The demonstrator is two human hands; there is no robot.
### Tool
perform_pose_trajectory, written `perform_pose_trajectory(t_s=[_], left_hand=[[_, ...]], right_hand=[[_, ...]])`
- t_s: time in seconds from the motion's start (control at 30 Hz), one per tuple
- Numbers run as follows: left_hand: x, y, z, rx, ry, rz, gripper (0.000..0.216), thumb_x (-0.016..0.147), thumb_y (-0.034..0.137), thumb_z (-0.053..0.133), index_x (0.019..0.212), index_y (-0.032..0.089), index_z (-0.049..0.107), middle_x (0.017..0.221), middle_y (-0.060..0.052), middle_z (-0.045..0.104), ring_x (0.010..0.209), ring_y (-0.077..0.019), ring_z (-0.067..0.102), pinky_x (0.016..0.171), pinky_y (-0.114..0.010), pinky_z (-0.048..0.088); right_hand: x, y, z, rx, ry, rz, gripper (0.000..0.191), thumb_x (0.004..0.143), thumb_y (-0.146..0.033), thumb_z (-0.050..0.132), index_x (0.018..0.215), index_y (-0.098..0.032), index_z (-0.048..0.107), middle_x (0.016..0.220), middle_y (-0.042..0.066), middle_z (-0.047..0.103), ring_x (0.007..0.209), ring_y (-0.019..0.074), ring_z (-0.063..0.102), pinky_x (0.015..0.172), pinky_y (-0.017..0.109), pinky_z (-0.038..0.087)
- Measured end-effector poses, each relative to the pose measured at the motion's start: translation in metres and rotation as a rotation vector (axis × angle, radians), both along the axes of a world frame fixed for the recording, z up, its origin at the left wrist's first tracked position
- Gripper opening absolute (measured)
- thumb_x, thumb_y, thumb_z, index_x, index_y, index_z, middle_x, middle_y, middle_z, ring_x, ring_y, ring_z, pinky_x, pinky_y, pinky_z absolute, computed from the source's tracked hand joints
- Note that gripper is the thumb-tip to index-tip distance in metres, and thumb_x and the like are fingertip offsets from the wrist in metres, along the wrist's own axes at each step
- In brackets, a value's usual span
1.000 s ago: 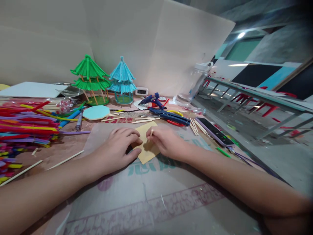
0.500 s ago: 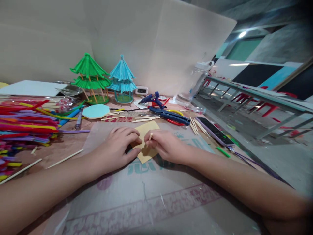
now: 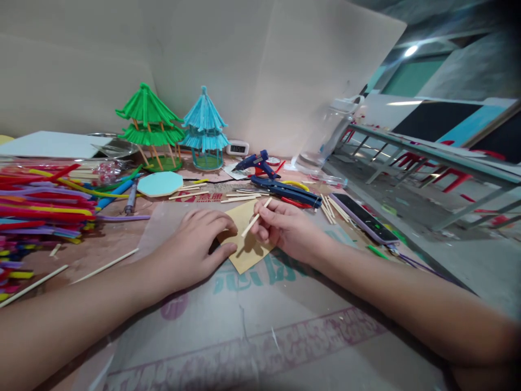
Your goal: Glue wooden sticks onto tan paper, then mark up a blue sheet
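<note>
A short wooden stick (image 3: 256, 218) is pinched between the thumb and fingers of my right hand (image 3: 290, 225), tilted just above a tan square sheet (image 3: 245, 262) that looks like sandpaper. My left hand (image 3: 203, 239) rests at the left side of this sheet, its thumb and fingers apart and their tips on or close to its edge. Both hands are over a translucent plastic sheet (image 3: 211, 331) with printed patterns. Behind them lie loose wooden sticks (image 3: 244, 198) and blue-handled cutters (image 3: 287, 190).
Green (image 3: 151, 127) and blue (image 3: 204, 130) pavilion models stand at the back beside a glue gun (image 3: 257, 162). Colourful pipe cleaners (image 3: 44, 206) heap up at left, near an octagonal board (image 3: 160, 184). A phone (image 3: 364, 218) and a clear jug (image 3: 329, 130) are at right.
My right hand has shifted slightly right and turned, so the stick, seen end-on before, now shows along its length. My left hand stays at the tan sheet.
</note>
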State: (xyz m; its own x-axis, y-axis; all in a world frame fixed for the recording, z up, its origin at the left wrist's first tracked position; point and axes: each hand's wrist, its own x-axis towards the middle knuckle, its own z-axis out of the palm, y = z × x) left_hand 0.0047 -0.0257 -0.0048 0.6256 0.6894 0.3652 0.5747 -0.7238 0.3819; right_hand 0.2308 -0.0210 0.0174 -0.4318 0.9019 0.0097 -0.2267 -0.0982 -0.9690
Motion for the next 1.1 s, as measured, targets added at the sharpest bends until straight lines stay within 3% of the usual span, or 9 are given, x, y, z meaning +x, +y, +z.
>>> perform_pose_trajectory(t_s=[0.17, 0.37, 0.63, 0.87, 1.1], left_hand=[[0.000, -0.003, 0.008, 0.111, -0.124, -0.050, 0.018, 0.101, 0.032, 0.053, 0.098, 0.022, 0.067, 0.108, -0.005, 0.069, 0.105, -0.0231, 0.060, 0.096, -0.042, 0.044], [0.000, -0.013, 0.016, 0.251, -0.223, -0.121, 0.015, 0.100, 0.028, 0.056, 0.092, 0.024, 0.068, 0.098, -0.002, 0.071, 0.100, -0.0214, 0.062, 0.096, -0.041, 0.044], [-0.001, -0.013, 0.016, 0.259, -0.237, -0.128, 0.013, 0.100, 0.027, 0.058, 0.092, 0.024, 0.067, 0.097, -0.001, 0.071, 0.098, -0.0212, 0.062, 0.096, -0.040, 0.043], [-0.002, -0.011, 0.014, 0.258, -0.204, -0.163, 0.013, 0.099, 0.025, 0.060, 0.091, 0.023, 0.069, 0.096, -0.002, 0.069, 0.098, -0.0209, 0.060, 0.092, -0.039, 0.042], [-0.002, -0.009, 0.012, 0.256, -0.198, -0.183, 0.009, 0.099, 0.020, 0.060, 0.098, 0.023, 0.068, 0.099, -0.002, 0.068, 0.099, -0.0201, 0.060, 0.093, -0.038, 0.042]], right_hand=[[-0.002, -0.004, -0.003, -0.161, 0.094, 0.053, 0.016, 0.086, -0.028, 0.072, 0.085, -0.018, 0.059, 0.069, 0.002, 0.070, 0.054, 0.0104, 0.057, 0.052, 0.020, 0.046], [-0.003, -0.005, -0.006, -0.166, 0.123, 0.096, 0.009, 0.094, -0.026, 0.063, 0.091, -0.018, 0.060, 0.072, 0.003, 0.071, 0.054, 0.0111, 0.059, 0.051, 0.021, 0.049], [-0.004, -0.005, -0.009, -0.085, 0.156, 0.160, 0.017, 0.092, -0.031, 0.068, 0.094, -0.019, 0.057, 0.072, 0.000, 0.070, 0.057, 0.0103, 0.060, 0.054, 0.020, 0.050], [-0.002, -0.011, -0.004, 0.176, 0.006, 0.057, 0.026, 0.091, -0.043, 0.072, 0.093, -0.020, 0.059, 0.072, -0.003, 0.066, 0.061, 0.0092, 0.059, 0.061, 0.021, 0.048], [-0.003, -0.014, 0.000, 0.256, -0.016, 0.032, 0.030, 0.090, -0.046, 0.073, 0.092, -0.020, 0.059, 0.072, -0.002, 0.068, 0.061, 0.0097, 0.059, 0.061, 0.022, 0.048]])
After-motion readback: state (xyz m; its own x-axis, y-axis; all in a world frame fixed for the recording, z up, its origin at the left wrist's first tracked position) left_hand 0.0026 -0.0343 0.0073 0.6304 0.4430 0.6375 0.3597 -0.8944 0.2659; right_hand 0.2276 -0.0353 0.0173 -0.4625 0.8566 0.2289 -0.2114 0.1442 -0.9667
